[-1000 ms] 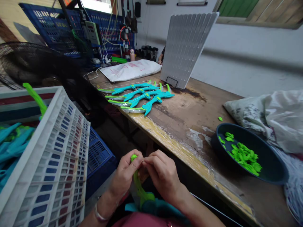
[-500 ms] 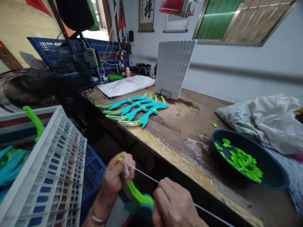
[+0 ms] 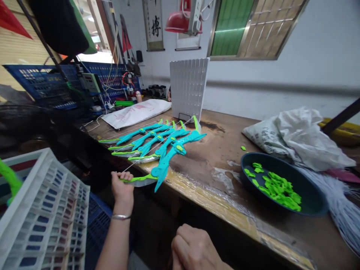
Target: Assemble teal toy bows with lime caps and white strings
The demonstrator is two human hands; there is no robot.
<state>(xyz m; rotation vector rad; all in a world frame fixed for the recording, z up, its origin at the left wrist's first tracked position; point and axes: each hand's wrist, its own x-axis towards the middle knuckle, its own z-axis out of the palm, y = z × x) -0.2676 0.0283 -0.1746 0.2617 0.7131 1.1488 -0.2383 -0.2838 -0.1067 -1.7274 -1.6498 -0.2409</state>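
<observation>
My left hand (image 3: pixel 123 187), with a metal bangle at the wrist, is closed around the green tip of a toy bow (image 3: pixel 168 154). This turquoise and green bow is held at the table's edge, its far end over the bows behind it. A white string runs from its near tip toward the far one. Several similar toy bows (image 3: pixel 144 141) lie side by side on the wooden table. At the bottom of the view my right hand (image 3: pixel 194 245) is a closed fist in front of the table edge; whatever its fingers may hold is hidden.
On the table's right stands a dark round basin (image 3: pixel 317 204) with small green parts (image 3: pixel 281 189). White sacks (image 3: pixel 300 135) and a bundle of white strings (image 3: pixel 337 202) lie beyond it. A white plastic crate (image 3: pixel 56 213) is at left; a grey ribbed panel (image 3: pixel 189 88) stands at the back.
My left hand has carried the bow forward and up from near my lap to the row on the table. My right hand has come off the string and dropped lower. The view has shifted right.
</observation>
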